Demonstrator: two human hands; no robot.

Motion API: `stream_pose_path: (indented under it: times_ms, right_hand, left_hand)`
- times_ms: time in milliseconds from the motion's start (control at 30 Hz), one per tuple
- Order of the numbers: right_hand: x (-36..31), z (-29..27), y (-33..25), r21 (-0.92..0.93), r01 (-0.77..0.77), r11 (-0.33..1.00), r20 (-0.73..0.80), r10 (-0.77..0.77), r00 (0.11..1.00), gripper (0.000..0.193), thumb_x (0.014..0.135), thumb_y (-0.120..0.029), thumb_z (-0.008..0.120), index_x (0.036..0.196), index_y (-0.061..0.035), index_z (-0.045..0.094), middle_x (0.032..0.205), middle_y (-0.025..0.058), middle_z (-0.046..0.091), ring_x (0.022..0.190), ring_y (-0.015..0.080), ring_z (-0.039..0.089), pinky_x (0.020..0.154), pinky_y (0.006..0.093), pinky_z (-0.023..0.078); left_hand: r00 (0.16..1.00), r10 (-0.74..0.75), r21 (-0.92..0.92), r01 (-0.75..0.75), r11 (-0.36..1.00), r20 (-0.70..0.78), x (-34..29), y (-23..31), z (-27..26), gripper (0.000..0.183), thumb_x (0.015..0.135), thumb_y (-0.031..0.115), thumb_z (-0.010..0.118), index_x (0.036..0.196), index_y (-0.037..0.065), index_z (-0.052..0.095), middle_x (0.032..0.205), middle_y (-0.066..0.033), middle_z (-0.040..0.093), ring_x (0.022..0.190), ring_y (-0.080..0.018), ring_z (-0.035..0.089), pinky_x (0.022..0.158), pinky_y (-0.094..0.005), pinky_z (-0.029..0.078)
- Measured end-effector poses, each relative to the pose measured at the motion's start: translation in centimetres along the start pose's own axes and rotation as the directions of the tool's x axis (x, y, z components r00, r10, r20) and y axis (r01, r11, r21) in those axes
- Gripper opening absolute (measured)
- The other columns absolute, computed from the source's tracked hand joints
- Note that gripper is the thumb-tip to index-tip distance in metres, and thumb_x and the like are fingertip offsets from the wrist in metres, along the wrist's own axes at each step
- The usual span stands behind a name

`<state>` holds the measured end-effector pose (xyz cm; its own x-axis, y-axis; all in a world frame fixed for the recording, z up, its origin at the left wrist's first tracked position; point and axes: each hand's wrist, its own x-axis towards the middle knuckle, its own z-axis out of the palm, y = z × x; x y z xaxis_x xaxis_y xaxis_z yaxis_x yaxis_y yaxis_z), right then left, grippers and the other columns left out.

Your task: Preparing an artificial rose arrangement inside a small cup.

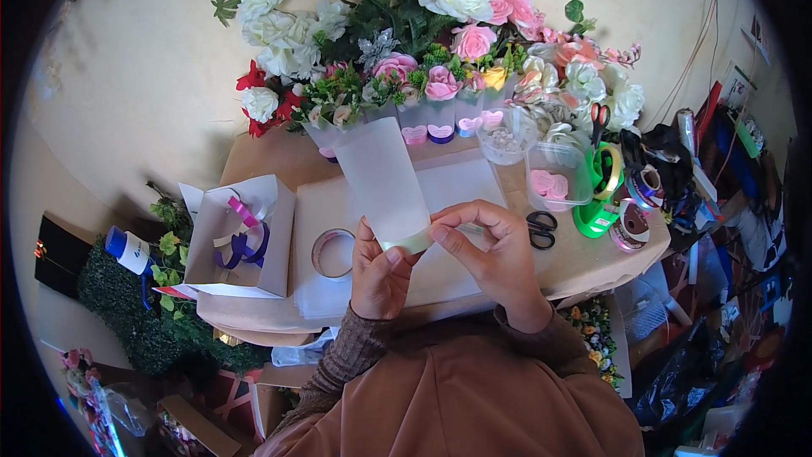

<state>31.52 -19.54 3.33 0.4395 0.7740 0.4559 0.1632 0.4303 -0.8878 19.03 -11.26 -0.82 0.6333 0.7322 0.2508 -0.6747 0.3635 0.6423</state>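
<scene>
A translucent white sleeve [382, 173], rolled from a stiff sheet, stands tilted over the table in front of me. Around its lower end runs a pale green ribbon band [412, 242]. My left hand [377, 275] is closed around the sleeve's bottom, the thumb lying near the band. With thumb and forefinger, my right hand [492, 250] pinches at the band's right end; the exact bit in its fingertips is mostly hidden. Translucent sheets [317, 211] lie in a stack beneath my hands. A roll of tape [331, 253] rests on them, just left of my left hand.
Black scissors [542, 229] lie right of my right hand. A white box [264, 269] with ribbon scraps stands left. Finished flower sleeves [441, 118] line the back. Tubs, one with pink labels [550, 188], a green tape dispenser [599, 203] and ribbon rolls [632, 224] stand right.
</scene>
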Motion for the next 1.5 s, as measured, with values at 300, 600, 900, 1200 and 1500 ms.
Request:
stream_pose_path:
  times_ms: [300,600,900,1200,1500]
  right_hand:
    - [-0.2,0.6,-0.2,0.005,0.020,1.000,-0.035,-0.020,0.999,0.006,0.079,-0.003,0.068,0.082,0.0019,0.066,0.084,0.0078,0.067,0.079,0.0114,0.062,0.074,0.0237,0.047]
    - [0.0,0.7,-0.2,-0.017,0.067,0.998,-0.039,-0.067,0.997,0.006,0.079,-0.001,0.068,0.082,0.0019,0.066,0.085,0.0083,0.067,0.079,0.0123,0.062,0.073,0.0240,0.047]
    - [0.0,1.1,-0.1,-0.039,0.076,0.996,-0.071,-0.079,0.994,0.005,0.077,-0.001,0.069,0.079,0.0008,0.065,0.082,0.0087,0.066,0.078,0.0144,0.063,0.071,0.0250,0.048]
    - [-0.5,1.8,0.4,-0.208,0.203,0.957,-0.049,-0.217,0.975,0.016,0.070,-0.003,0.072,0.084,-0.0025,0.064,0.078,0.0072,0.064,0.071,0.0184,0.062,0.068,0.0295,0.047]
    - [-0.7,2.0,-0.1,-0.222,0.154,0.963,-0.065,-0.172,0.983,0.023,0.071,-0.008,0.074,0.090,-0.0034,0.063,0.076,0.0051,0.061,0.070,0.0158,0.060,0.068,0.0292,0.045]
  left_hand:
    - [0.999,0.049,0.064,-0.048,0.997,-0.009,-0.2,-0.3,-0.1,0.063,0.077,0.024,0.065,0.128,0.005,0.033,0.123,-0.0151,0.048,0.116,-0.0285,0.050,0.099,-0.0443,0.042]
    - [0.999,0.030,0.057,-0.030,0.998,-0.010,-0.1,-0.3,-0.2,0.061,0.079,0.025,0.063,0.128,0.003,0.034,0.124,-0.0138,0.047,0.116,-0.0267,0.049,0.099,-0.0433,0.041]
    - [0.999,0.046,0.057,-0.046,0.997,0.014,-0.2,-0.5,-0.4,0.060,0.079,0.025,0.064,0.128,0.003,0.035,0.125,-0.0156,0.048,0.116,-0.0264,0.049,0.098,-0.0425,0.042]
    - [1.000,-0.004,-0.014,0.003,1.000,-0.029,-0.2,-0.5,-0.8,0.057,0.073,0.003,0.066,0.122,0.004,0.038,0.115,-0.0127,0.054,0.109,-0.0256,0.055,0.093,-0.0384,0.046]
    - [0.999,0.020,-0.023,-0.021,1.000,-0.032,-0.4,-0.2,0.2,0.055,0.072,0.009,0.067,0.120,-0.001,0.041,0.114,-0.0159,0.055,0.105,-0.0286,0.057,0.092,-0.0385,0.047]
